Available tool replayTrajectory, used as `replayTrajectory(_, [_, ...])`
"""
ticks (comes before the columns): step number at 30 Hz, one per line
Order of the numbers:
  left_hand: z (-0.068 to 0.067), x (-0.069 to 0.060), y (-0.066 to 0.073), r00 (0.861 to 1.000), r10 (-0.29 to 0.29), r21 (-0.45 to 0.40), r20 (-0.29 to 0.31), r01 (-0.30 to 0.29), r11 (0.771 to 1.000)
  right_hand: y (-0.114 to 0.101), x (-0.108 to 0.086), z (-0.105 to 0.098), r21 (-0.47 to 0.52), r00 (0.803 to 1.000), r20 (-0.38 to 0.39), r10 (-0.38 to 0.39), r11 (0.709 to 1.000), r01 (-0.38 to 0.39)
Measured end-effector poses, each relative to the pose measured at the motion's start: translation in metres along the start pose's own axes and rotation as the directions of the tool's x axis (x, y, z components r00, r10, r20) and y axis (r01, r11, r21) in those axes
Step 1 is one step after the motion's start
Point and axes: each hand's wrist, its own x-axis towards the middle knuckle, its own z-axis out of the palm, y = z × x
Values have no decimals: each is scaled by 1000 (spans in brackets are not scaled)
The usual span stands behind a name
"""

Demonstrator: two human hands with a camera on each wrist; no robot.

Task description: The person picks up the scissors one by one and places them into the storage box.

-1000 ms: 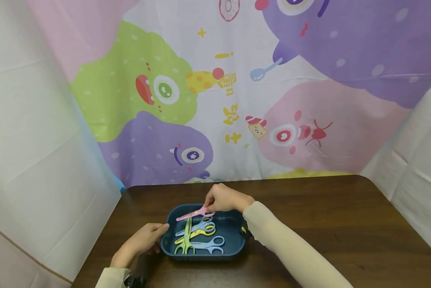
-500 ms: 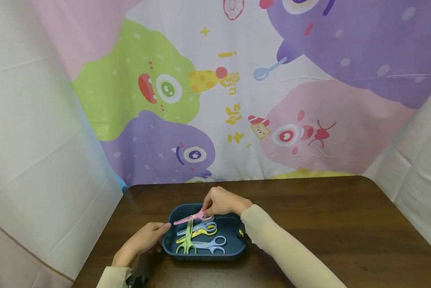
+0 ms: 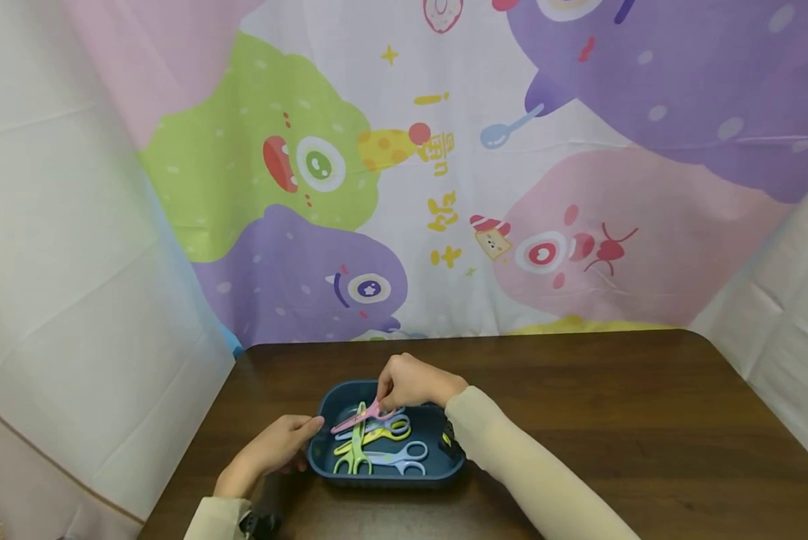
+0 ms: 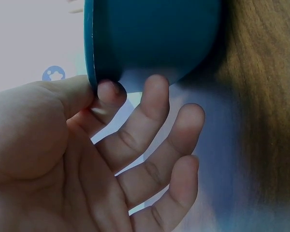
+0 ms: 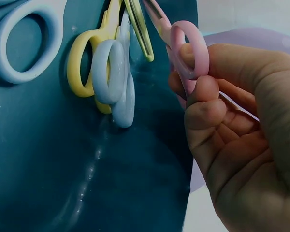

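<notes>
My right hand (image 3: pixel 413 381) pinches the handle of a pair of pink scissors (image 3: pixel 349 424), over the far side of a dark blue-green tray (image 3: pixel 393 484). In the right wrist view the thumb goes through one pink handle loop (image 5: pixel 201 53). The pink blades cross above a pair of green scissors (image 3: pixel 355 459). Yellow scissors (image 3: pixel 380 436) and two pairs of blue scissors, one with its loops (image 3: pixel 417 450) near the front, lie in the tray. My left hand (image 3: pixel 271 450) holds the tray's left end; its thumb and index finger pinch the rim (image 4: pixel 90 53).
The tray stands on a dark brown wooden table (image 3: pixel 613 420). A patterned cloth (image 3: pixel 458 300) hangs behind the table's far edge. Pale sheets (image 3: pixel 106 300) hang at both sides.
My right hand has shifted slightly toward me with the pink scissors. Their blades have come nearer and now lie across the green scissors' tip. The left hand stays on the rim.
</notes>
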Motion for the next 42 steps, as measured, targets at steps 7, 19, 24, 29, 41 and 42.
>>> replayTrajectory(7, [0, -1, 1, 1000, -4, -2, -6, 4, 1000, 3, 1, 4, 33, 999, -25, 20, 999, -19])
replayTrajectory(19, [0, -1, -3, 1000, -4, -9, 17, 4, 1000, 8, 0, 12, 58, 998, -67, 13, 998, -9])
replayTrajectory(24, [1, -3, -2, 1000, -14, -2, -11, 14, 1000, 10, -1, 14, 56, 998, -65, 19, 998, -15])
replayTrajectory(29, [3, -3, 0, 999, -29, 11, -44, 29, 1000, 6, -3, 14, 40, 999, -37, 31, 999, -30])
replayTrajectory(41, [3, -1, 1, 999, -21, 15, -34, 21, 1000, 2, -4, 20, -2, 999, 22, 44, 999, -43])
replayTrajectory(42, [3, 0, 0, 999, -18, 14, -34, 19, 1000, 2, -4, 19, -10, 999, 20, 45, 999, -45])
